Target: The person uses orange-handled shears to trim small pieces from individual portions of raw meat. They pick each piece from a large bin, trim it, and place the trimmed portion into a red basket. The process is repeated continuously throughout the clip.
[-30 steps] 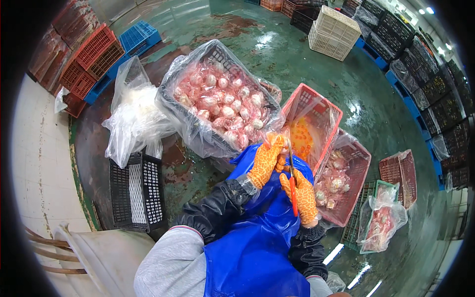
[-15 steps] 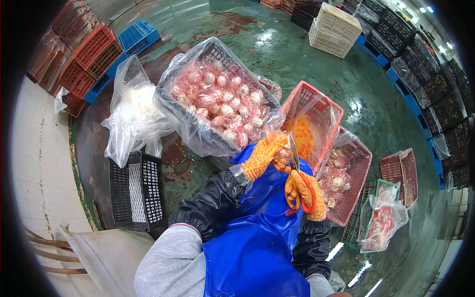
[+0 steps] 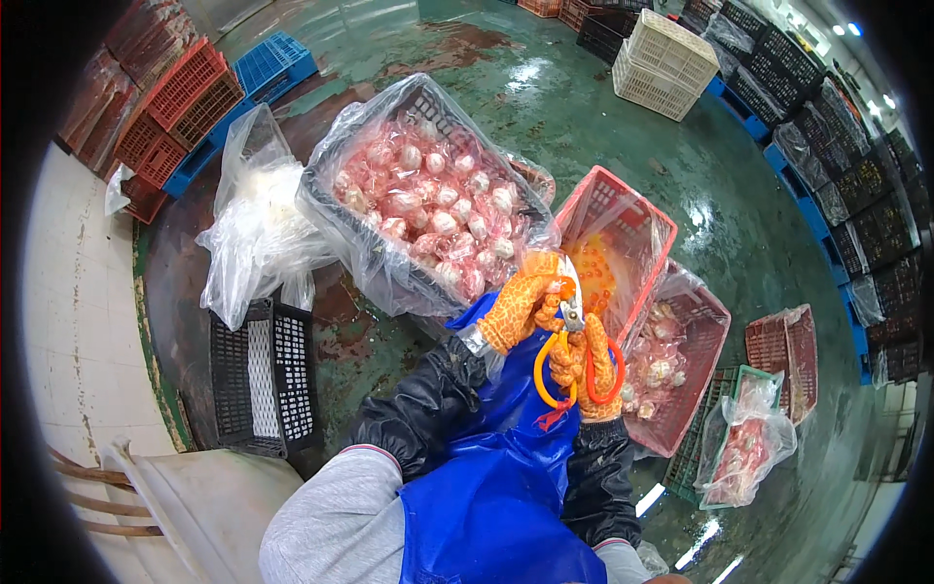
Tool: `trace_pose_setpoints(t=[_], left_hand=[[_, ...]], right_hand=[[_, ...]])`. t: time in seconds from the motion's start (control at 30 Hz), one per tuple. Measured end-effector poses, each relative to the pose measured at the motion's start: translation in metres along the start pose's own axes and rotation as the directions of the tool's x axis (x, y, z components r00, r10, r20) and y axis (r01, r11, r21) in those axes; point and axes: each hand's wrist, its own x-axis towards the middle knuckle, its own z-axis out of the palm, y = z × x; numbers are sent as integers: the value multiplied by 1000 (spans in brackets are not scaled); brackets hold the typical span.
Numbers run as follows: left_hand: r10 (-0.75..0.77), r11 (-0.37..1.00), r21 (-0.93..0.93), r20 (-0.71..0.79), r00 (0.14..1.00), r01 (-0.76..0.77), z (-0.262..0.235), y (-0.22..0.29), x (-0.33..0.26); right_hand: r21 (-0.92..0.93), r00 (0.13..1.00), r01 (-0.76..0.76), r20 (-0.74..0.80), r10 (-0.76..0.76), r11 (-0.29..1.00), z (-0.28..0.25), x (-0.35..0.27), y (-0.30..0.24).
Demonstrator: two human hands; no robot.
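One head-worn fisheye view, looking steeply down from the person's own head onto the blue apron (image 3: 496,487) and lap close below, facing forward over the wet green floor (image 3: 603,107); crates curve near the dark rim; no second view

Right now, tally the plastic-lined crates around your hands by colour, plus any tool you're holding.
Black lined crate: 1
Red lined crates: 2
Scissors, in the right hand: 1
Total: 4
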Motion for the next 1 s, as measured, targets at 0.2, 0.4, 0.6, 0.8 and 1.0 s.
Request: trace_pose_setpoints(t=[0.2,0.4,0.6,0.8,1.0], left_hand=[[24,997,77,-75,997,-19,24,12,5],[114,909,413,-365,924,50,32,10,27],[316,716,691,-444,838,97,14,5,44],[448,692,695,-202,871,-195,-7,-14,35],[666,-509,832,219,713,220,-37,75,-26]], right_hand=[[92,995,39,90,-47,995,-12,5,-10],[183,990,-99,120,78,978,-16,25,-22],[-366,975,34,-192,-112,930,-17,35,-28],[-353,970,189,-79,-231,916,-27,-2,-33],[-873,576,408,19,-817,268,-90,-78,4]])
